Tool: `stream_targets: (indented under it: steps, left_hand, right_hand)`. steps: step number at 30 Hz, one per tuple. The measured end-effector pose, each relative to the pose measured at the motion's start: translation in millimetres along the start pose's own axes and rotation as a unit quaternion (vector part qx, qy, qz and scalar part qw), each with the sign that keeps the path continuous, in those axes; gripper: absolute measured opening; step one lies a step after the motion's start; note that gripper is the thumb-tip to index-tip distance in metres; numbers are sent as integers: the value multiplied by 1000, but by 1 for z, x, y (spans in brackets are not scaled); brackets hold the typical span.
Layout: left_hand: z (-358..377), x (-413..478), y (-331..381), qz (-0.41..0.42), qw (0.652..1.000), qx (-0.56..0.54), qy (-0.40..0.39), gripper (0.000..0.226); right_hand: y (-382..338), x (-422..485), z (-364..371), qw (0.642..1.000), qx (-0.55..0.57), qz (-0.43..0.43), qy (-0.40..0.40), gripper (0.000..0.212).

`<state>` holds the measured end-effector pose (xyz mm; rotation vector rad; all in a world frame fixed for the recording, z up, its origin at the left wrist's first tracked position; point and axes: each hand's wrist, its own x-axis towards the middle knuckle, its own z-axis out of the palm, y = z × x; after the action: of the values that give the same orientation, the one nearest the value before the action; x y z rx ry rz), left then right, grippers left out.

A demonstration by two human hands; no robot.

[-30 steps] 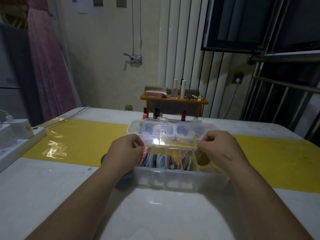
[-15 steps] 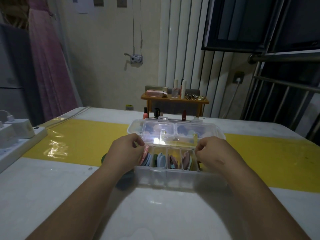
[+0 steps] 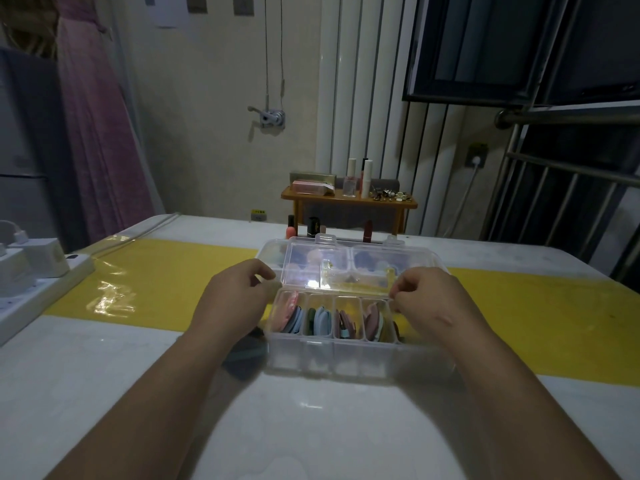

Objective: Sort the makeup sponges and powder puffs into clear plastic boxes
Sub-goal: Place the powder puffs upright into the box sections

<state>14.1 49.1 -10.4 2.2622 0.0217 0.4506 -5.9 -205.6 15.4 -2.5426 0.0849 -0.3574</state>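
Observation:
A clear divided box (image 3: 332, 356) sits mid-table with pink, blue and green powder puffs (image 3: 320, 320) standing on edge in its compartments. Its clear lid (image 3: 334, 268) is raised, leaning back. My left hand (image 3: 235, 301) pinches the lid's lower left corner and my right hand (image 3: 431, 301) pinches its lower right corner. A second clear box (image 3: 268, 252) with sponges lies just behind, partly seen through the lid. A dark green puff (image 3: 246, 356) lies on the table under my left wrist, mostly hidden.
A yellow strip (image 3: 166, 271) crosses the white table. A power strip with chargers (image 3: 31, 271) lies at the left edge. Lipsticks and small bottles (image 3: 313, 226) stand behind the boxes, below a small wooden shelf (image 3: 348, 200) of cosmetics.
My right hand has slid a little left to the lid's right corner. The left hand and the raised lid have hardly moved.

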Motion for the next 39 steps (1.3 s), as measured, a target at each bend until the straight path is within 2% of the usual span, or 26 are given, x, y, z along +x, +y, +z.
stream_targets:
  steps: [4,9,13,16,18,22,27,32,36,39]
  left_hand:
    - [-5,6,-8,-24,999,19,11,30]
    - [-10,8,-13,-50,997,45,-26,41]
    - [-18,10,-14,-60,993,52,-89,34]
    - [-21,7,-14,-55,984,43,-165,21]
    - [-21,4,-14,-41,977,75,-197,19]
    - [-22,3,-10,7,972,154,-176,21]
    - [-19,5,-19,8,956,206,-209,27]
    - [-17,8,-19,-11,970,191,-149,14]
    - [-17,10,-22,26,966,239,-93,16]
    - [-17,10,-22,28,979,200,-27,16]
  right_hand:
    - [-4,-2,4,998,49,-43,7,19]
    - [-5,-5,14,994,75,-83,-4,20]
    - [-7,-6,16,990,83,-110,-4,20]
    - [-8,-7,17,990,77,-114,-8,21]
    - [-7,-7,18,991,74,-115,-11,21]
    - [-6,-6,19,991,71,-117,-11,20]
    - [-6,-7,18,991,67,-116,-14,19]
    - [-6,-6,19,991,67,-116,-16,19]
    - [-5,-6,19,991,67,-117,-12,19]
    - [-5,-6,19,990,71,-121,-8,19]
